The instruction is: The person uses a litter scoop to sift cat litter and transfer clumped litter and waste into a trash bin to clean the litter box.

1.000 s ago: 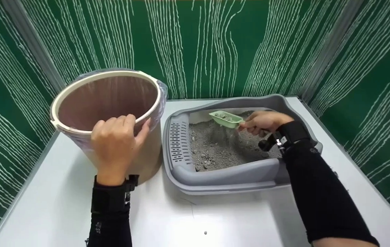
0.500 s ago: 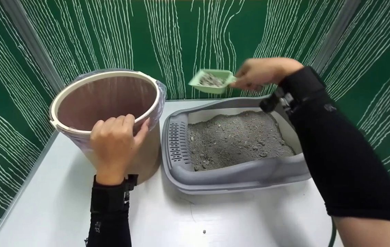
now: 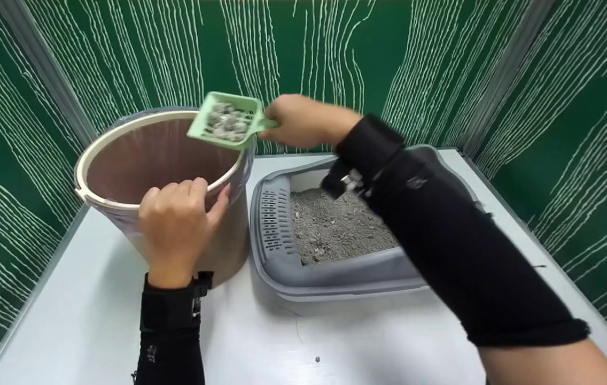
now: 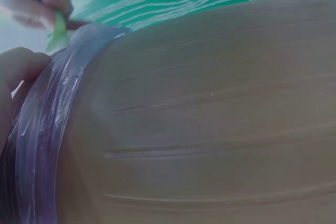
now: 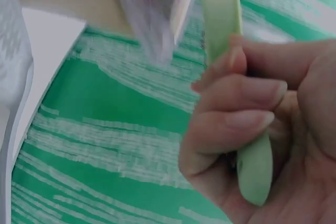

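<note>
In the head view my left hand (image 3: 178, 227) grips the near rim of a tan trash can (image 3: 228, 240), thumb outside on the right. A thin clear-purple bag (image 4: 50, 129) lines the can and folds over its rim. My right hand (image 3: 303, 120) holds a light green litter scoop (image 3: 254, 133) by its handle, fingers curled round it in the right wrist view. Grey clumps (image 3: 228, 122) lie in the slotted scoop, which is above the can's far right rim. A grey litter box (image 3: 335, 278) filled with grey cat litter (image 3: 335, 227) stands right of the can, partly hidden by my right forearm.
Both containers stand close together on a white table (image 3: 250, 342). Green walls (image 3: 325, 64) with white wavy lines enclose the back and sides. One small crumb (image 3: 318, 359) lies near the table's front.
My right hand has lifted the scoop with its clumps out of the litter box and carried it left to the can's rim. The left hand keeps its grip on the rim.
</note>
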Demonstrator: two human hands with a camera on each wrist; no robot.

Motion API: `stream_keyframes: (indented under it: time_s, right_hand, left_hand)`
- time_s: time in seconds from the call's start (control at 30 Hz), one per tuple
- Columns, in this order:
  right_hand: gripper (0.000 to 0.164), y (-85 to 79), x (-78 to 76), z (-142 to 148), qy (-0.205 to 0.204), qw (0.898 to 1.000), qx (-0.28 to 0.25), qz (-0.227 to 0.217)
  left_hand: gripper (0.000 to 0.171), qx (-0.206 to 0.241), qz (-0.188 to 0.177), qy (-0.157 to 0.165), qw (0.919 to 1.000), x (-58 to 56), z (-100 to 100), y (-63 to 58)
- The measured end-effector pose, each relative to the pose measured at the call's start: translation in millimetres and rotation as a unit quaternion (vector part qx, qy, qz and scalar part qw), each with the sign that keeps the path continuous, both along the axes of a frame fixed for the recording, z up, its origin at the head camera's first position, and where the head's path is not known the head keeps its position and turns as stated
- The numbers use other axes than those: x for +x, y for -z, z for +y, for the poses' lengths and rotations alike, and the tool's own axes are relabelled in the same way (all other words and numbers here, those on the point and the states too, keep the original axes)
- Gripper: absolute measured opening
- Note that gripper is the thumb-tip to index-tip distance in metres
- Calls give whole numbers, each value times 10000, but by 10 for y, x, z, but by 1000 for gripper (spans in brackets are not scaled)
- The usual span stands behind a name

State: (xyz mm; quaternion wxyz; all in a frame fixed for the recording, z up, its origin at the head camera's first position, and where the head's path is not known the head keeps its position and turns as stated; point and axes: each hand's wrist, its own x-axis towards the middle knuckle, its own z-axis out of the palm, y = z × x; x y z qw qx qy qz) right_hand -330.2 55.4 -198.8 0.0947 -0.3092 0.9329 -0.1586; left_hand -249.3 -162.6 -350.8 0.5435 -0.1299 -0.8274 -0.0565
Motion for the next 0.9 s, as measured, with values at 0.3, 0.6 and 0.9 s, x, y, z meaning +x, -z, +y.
stream_keyframes:
  time_s: [0.3, 0.6, 0.9]
  right_hand:
    - [19, 339, 144, -401, -167, 9591, 364, 2801]
    - [43, 518, 137, -470, -320, 8624, 1959, 4656]
    - [44, 501, 159, -363, -109, 9248, 804, 3717]
  left_hand:
    - [41, -14, -21, 2, 10000, -16, 30, 23]
    - [41, -45, 9, -13, 10000, -29, 20, 45]
    - [41, -32, 33, -24, 10000, -26, -7, 37]
